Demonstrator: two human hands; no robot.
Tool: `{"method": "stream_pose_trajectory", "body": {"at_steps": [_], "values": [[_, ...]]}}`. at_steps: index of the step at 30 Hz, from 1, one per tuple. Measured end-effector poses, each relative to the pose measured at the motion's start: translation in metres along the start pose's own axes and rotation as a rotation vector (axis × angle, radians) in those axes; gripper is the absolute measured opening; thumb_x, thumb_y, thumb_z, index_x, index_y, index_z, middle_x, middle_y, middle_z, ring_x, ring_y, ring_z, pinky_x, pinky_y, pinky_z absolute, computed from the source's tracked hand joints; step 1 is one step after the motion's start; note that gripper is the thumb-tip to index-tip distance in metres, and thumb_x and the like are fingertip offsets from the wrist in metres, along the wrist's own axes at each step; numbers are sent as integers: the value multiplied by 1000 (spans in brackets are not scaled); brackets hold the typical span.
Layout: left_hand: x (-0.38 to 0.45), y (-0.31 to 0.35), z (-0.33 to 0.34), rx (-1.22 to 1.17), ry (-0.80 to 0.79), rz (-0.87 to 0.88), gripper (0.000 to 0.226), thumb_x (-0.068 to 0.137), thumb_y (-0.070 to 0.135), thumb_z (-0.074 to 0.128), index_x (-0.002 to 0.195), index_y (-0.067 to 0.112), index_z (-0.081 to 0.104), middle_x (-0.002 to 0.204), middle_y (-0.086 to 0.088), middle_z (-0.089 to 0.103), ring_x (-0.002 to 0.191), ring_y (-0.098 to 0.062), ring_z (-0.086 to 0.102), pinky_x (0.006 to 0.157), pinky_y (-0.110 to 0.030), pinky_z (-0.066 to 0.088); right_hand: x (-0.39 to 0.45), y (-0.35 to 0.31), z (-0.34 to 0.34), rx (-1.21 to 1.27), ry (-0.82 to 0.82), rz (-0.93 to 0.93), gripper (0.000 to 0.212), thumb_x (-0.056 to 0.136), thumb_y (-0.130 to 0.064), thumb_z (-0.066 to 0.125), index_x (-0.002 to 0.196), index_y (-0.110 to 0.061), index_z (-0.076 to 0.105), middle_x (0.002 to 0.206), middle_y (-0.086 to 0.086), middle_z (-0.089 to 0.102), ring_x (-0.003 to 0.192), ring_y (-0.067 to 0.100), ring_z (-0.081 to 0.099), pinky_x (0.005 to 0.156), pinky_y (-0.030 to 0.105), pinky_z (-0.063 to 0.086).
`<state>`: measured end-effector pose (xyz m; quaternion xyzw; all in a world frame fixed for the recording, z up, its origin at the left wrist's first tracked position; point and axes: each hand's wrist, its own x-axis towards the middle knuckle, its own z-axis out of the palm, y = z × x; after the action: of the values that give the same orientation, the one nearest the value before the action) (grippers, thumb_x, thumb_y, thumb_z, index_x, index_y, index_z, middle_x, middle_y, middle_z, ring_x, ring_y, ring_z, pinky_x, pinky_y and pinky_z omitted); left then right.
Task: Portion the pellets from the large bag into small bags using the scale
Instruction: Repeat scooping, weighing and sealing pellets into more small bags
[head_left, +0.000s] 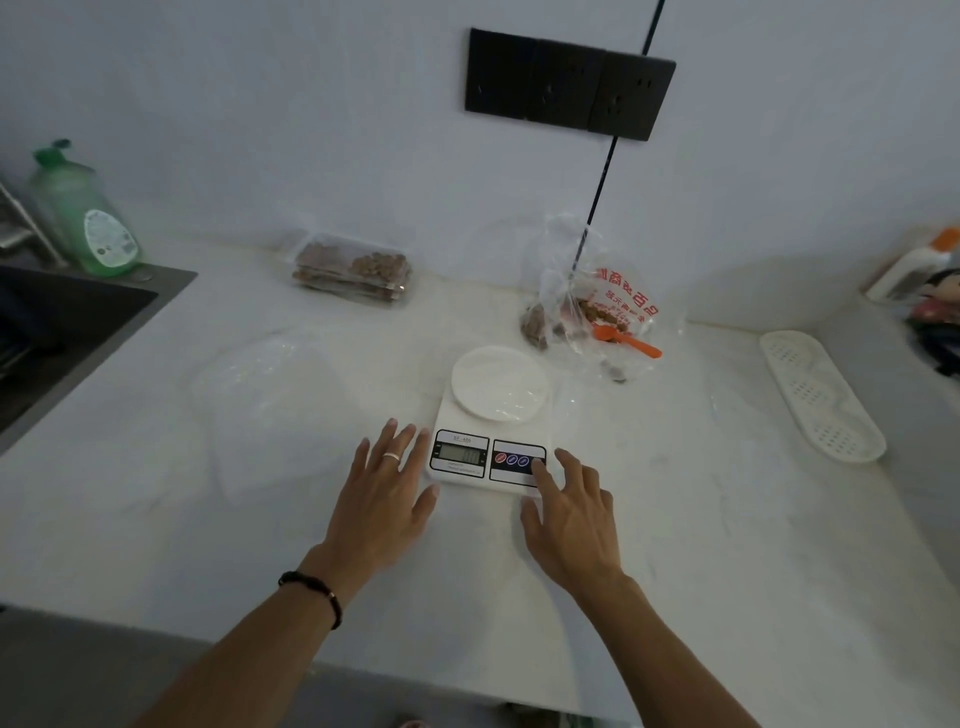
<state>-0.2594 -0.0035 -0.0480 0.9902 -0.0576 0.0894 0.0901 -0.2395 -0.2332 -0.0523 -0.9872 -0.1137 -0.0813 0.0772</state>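
Note:
A white kitchen scale (464, 415) sits mid-counter with a round white plate (498, 382) on its platform and a lit display (460, 455). My right hand (569, 512) lies at the scale's right front corner, a straight finger touching its button panel (517, 460). My left hand (387, 488) hovers flat, fingers straight, beside the scale's left edge. Behind the scale a large clear bag (597, 306) with red print holds brown pellets and an orange scoop (626, 340). Filled small bags of pellets (353, 270) are stacked near the wall. Empty clear small bags (270, 400) lie left of the scale.
A dark sink (62, 332) and a green soap bottle (85, 213) are at the far left. A white perforated tray (821, 395) lies at the right, with bottles (914, 265) in the corner beyond. A black cable (602, 176) hangs from the wall sockets (566, 83).

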Motion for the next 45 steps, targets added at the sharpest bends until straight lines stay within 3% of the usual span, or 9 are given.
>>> {"method": "stream_pose_trajectory", "body": {"at_steps": [10,14,19,24,29,34,39,45], "values": [[6,-3,10,27,6,23,63,85,38,51,137,4,50,136,-16,55,132,-36,46,102,-55,39,11,-2,9,-28,18,-11,36,79,-33,71,111,-19,65,130,13,56,105,34,59,73,44,53],[9,-2,13,45,17,29,61,88,41,43,136,4,52,136,-15,56,132,-35,47,102,-55,40,12,1,9,-27,28,-6,36,79,-34,70,112,-19,64,131,13,55,106,33,59,73,43,53],[11,1,16,51,37,38,66,81,32,72,137,3,50,137,-15,55,132,-36,46,103,-54,39,12,1,11,-42,17,-16,32,79,-33,70,109,-22,66,131,13,56,106,34,59,72,44,53],[12,0,18,64,41,39,70,76,31,78,135,2,52,135,-16,57,130,-37,48,100,-55,41,14,0,11,-46,-3,-13,30,81,-33,69,109,-24,69,133,13,56,111,34,57,76,45,53],[11,0,20,60,36,32,69,79,31,76,137,3,50,137,-15,55,132,-36,46,102,-55,39,18,-2,9,-92,-7,-10,27,78,-34,72,103,-25,72,129,11,59,108,33,59,73,45,53],[10,2,21,48,39,26,69,82,32,73,139,4,48,140,-14,52,135,-35,43,105,-53,35,17,-1,6,-38,-51,-28,31,88,-36,60,115,-23,67,141,11,48,123,33,49,89,47,48],[11,0,17,36,23,24,68,82,33,72,139,4,48,140,-15,52,135,-36,42,106,-53,34,17,2,2,-8,-37,6,38,82,-32,68,116,-16,63,134,14,54,114,34,56,82,46,52],[30,1,7,24,16,31,64,90,45,35,139,5,47,140,-14,52,135,-34,43,106,-51,34,32,8,-13,4,-32,44,43,87,-36,64,124,-13,60,139,15,50,120,34,53,88,48,50]]}}
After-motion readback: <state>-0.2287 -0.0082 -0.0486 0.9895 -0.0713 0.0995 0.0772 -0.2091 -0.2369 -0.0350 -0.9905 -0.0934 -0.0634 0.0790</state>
